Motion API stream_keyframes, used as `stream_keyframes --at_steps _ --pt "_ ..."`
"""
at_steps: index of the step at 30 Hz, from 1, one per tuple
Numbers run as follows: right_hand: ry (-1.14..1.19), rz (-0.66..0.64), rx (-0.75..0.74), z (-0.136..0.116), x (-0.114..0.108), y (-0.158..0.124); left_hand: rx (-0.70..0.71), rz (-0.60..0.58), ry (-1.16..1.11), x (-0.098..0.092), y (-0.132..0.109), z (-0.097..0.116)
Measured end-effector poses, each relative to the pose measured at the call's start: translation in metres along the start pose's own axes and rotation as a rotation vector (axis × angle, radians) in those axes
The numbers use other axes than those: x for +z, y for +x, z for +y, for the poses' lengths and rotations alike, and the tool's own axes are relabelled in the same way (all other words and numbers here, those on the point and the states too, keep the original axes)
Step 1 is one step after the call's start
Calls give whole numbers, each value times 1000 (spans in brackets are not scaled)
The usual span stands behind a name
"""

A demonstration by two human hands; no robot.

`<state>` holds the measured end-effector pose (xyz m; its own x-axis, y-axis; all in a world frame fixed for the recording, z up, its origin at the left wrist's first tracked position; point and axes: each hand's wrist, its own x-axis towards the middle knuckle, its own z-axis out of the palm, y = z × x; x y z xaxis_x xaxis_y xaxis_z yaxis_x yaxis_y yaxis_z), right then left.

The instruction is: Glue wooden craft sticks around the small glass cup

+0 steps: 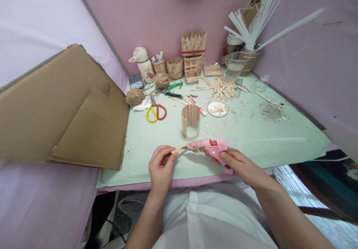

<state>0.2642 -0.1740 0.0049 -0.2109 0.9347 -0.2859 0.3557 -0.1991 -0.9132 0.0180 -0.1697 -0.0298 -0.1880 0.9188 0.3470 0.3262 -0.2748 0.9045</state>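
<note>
My right hand (pixel 237 163) is wrapped round the handle of a pink glue gun (pixel 205 145), whose nozzle points left. Between the thumb and fingers of my left hand (pixel 162 164) is a short wooden craft stick (pixel 177 150). The glue gun's tip meets the stick, or lies just over it; I cannot tell which. Behind the gun stands a clear cup (pixel 192 132) partly ringed with upright wooden sticks (pixel 188 119). My right fingers are partly hidden by the gun's handle.
Scissors (pixel 156 113), twine balls (pixel 135 96), pliers (pixel 173 95) and a pink cutter (pixel 198 106) lie behind the hands. A white dish (pixel 217 109) holds wood bits near a pile of sticks (pixel 223 88). Cardboard (pixel 92 122) stands at left; a water cup (pixel 234 69) stands at back right.
</note>
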Motion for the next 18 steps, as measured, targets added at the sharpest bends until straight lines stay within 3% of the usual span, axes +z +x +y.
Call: stream_keyframes --at_steps 18 --pt "-6 39 9 -4 -5 -1 -18 15 0 1 0 2"
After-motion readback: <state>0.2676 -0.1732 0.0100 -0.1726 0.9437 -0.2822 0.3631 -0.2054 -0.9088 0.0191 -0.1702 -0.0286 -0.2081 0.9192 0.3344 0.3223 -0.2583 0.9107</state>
